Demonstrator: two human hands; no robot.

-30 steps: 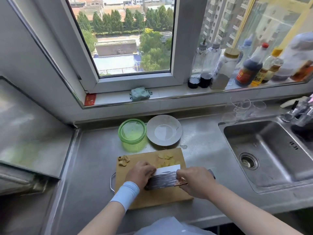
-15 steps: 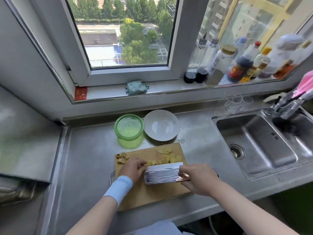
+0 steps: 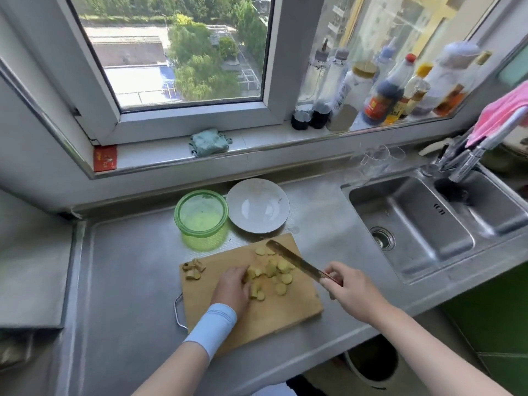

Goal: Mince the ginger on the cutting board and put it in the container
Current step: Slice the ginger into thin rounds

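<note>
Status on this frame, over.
Right hand grips steel kitchen knife. Left hand on yellow ginger slices, wooden cutting board; not minced. Round green container behind, nothing blocking.

Pale yellow ginger slices (image 3: 275,270) lie scattered on a wooden cutting board (image 3: 274,315) (whole rounds, not yet minced). A round green container (image 3: 201,216) stands just behind it.

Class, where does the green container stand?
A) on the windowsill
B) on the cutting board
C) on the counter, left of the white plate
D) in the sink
C: the green container stands on the steel counter, with the white plate to its right and the cutting board nearer the person.
</note>
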